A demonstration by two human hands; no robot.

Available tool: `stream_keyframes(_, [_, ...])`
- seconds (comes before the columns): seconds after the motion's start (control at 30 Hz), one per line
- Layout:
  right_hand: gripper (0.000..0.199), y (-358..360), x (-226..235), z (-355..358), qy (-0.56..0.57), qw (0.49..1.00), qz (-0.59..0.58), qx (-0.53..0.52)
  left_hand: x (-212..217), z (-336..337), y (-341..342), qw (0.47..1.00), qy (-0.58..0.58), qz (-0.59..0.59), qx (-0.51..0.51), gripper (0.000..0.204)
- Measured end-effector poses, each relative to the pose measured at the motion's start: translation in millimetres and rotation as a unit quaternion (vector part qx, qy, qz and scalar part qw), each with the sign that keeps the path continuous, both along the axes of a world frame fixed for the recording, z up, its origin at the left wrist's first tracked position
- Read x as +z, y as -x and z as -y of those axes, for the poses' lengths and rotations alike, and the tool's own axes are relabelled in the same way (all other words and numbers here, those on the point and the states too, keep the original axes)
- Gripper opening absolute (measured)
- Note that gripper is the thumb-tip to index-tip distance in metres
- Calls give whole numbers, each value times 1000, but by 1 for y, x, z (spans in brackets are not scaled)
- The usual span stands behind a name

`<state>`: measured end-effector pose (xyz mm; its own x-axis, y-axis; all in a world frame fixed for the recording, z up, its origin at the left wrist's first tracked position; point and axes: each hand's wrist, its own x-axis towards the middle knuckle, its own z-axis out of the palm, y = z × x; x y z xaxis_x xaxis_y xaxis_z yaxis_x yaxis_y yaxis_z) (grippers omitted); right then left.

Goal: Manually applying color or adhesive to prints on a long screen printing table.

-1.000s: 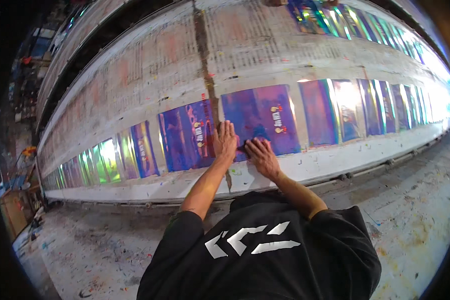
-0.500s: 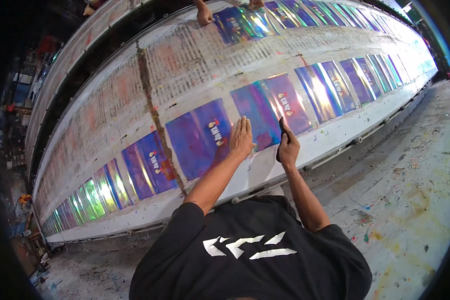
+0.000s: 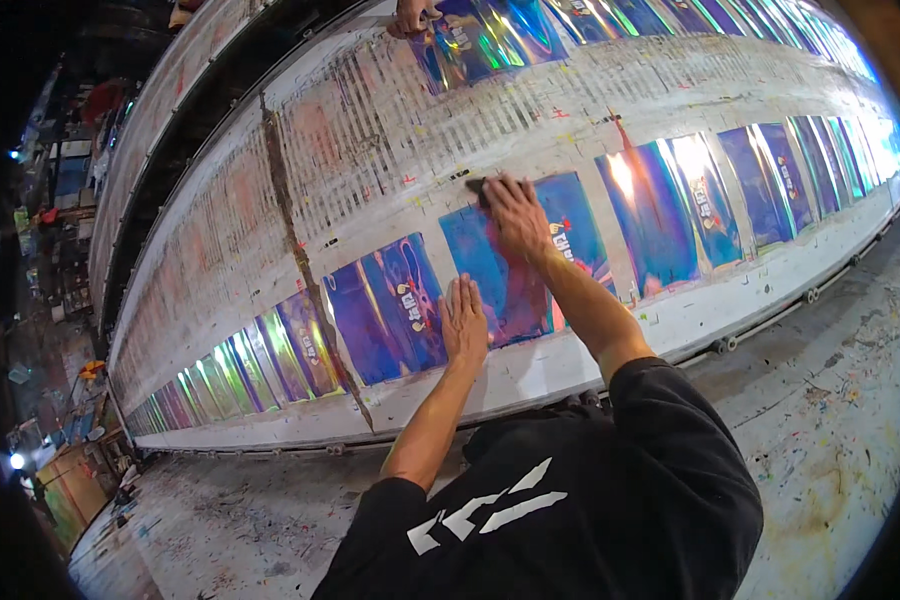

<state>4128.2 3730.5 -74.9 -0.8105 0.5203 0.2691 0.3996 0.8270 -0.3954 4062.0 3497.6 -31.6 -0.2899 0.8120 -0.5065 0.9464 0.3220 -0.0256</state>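
My left hand (image 3: 464,325) lies flat with its fingers stretched out, on the left edge of a shiny blue-purple film sheet (image 3: 470,240) and beside the gap to the sheet on its left. My right hand (image 3: 520,218) presses down near the far edge of that same sheet. Under its fingers is a thin black flat pad (image 3: 478,191), partly covered by the hand; its exact kind cannot be told. A small printed design (image 3: 562,242) shows on the sheet, right of my right forearm.
More iridescent sheets lie in a row on the long table (image 3: 370,200), such as a left one (image 3: 370,320) and a right one (image 3: 660,220). Across the table, another person's hand (image 3: 413,15) is at a far-row sheet (image 3: 485,45). A rail (image 3: 770,325) runs along the near edge.
My right hand has moved away from me with the black pad, from the sheet's near edge to its far edge. My left hand has come nearer. The view has shifted somewhat.
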Motion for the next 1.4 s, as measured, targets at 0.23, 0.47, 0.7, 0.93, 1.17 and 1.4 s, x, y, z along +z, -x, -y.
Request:
stream_keyframes(0.23, [59, -10, -1, 80, 6, 984, 31, -175, -4, -4, -4, 999, 20, -32, -6, 130])
stream_keyframes(0.47, [59, -130, 22, 140, 25, 985, 68, -156, -10, -3, 3, 999, -4, -45, -31, 126])
stream_keyframes(0.7, [58, -232, 29, 179, 17, 980, 171, -96, -14, -9, 6, 999, -26, -13, -24, 131])
stream_keyframes(0.93, [39, -294, 85, 92, 372, 885, 225, -167, -3, -38, -27, 997, -48, -13, 54, 99])
stream_keyframes(1.17, [41, -386, 118, -44, 415, 830, -210, -308, -21, -147, -170, 879, -271, 300, 254, 44])
stream_keyframes(1.4, [52, -376, 32, -143, -13, 974, 80, -212, -4, -246, -315, 863, -249, 88, 432, 54])
